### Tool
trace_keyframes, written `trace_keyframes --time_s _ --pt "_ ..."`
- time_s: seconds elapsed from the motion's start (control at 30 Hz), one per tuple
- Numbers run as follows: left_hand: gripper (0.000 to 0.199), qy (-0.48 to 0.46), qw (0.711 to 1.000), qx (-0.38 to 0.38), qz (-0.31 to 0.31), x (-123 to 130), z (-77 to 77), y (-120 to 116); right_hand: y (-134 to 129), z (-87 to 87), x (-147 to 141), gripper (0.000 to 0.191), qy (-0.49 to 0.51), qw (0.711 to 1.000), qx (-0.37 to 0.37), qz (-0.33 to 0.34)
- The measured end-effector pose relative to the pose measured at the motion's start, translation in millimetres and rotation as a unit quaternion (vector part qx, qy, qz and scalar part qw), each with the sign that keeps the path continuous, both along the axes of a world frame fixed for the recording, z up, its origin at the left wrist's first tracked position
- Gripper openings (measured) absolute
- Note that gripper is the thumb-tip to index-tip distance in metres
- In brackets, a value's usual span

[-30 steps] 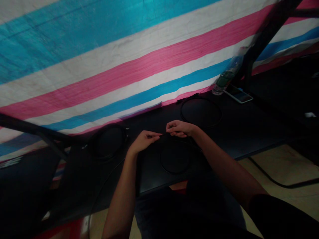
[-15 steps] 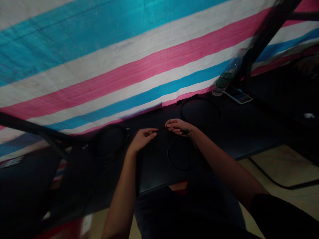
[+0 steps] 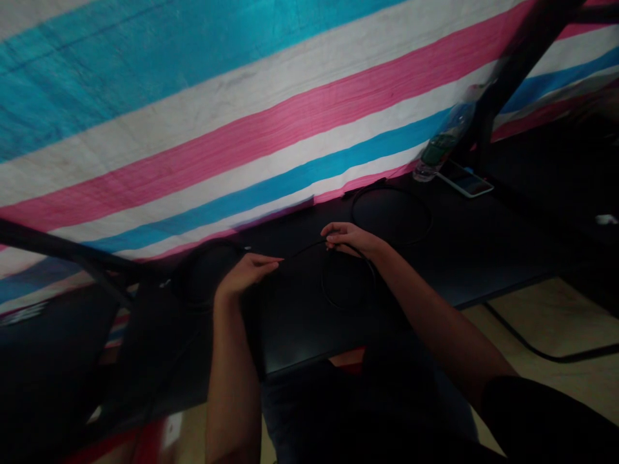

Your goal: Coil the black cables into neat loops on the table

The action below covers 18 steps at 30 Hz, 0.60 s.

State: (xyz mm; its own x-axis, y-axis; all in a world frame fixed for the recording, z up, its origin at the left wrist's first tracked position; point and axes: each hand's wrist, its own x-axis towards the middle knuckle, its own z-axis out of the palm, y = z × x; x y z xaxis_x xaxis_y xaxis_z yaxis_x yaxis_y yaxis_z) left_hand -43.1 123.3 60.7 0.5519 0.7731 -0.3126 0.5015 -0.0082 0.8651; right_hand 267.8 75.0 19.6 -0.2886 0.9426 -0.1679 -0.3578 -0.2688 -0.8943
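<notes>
A thin black cable [image 3: 307,247] runs between my two hands above the dark table. My left hand [image 3: 246,276] pinches one end between thumb and fingers; the tip itself is too dark to make out. Closed around the cable, my right hand [image 3: 352,238] holds it farther along, and a loop of it hangs below these fingers over the table. Behind my left hand lies a coiled black cable [image 3: 209,303] with a light-coloured plug end. Another coiled black cable [image 3: 430,222] rests beyond my right hand near the striped sheet.
A clear plastic bottle [image 3: 438,151] with a green label stands at the back right, beside a phone [image 3: 467,179] lying flat. A striped sheet [image 3: 271,129] hangs behind the black table [image 3: 300,341]. Dark metal frame bars [image 3: 527,71] rise at both sides.
My left hand has moved left, so a longer stretch of cable shows between the hands. My right hand has shifted only slightly, and the hanging loop has risen a little.
</notes>
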Motion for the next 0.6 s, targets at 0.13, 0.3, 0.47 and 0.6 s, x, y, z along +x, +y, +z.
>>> trace_keyframes --time_s 0.13,0.3,0.47,0.6 --pt "0.043 0.039 0.994 -0.089 -0.050 -14.3 1.0 1.9 0.5 1.4 3.0 0.031 -0.034 0.999 0.007 0.018" --pt "0.050 -0.034 0.999 0.003 0.012 19.6 -7.6 -5.6 3.7 -1.4 -2.9 0.028 -0.063 0.996 0.046 -0.036" --pt "0.046 -0.088 0.983 0.140 0.083 63.0 -21.2 -17.3 2.7 -2.5 -8.4 0.022 -0.063 0.996 0.045 -0.033" --pt "0.036 -0.034 0.996 0.079 -0.031 48.1 -14.1 -14.6 1.9 0.3 6.3 0.024 -0.126 0.991 0.051 0.022"
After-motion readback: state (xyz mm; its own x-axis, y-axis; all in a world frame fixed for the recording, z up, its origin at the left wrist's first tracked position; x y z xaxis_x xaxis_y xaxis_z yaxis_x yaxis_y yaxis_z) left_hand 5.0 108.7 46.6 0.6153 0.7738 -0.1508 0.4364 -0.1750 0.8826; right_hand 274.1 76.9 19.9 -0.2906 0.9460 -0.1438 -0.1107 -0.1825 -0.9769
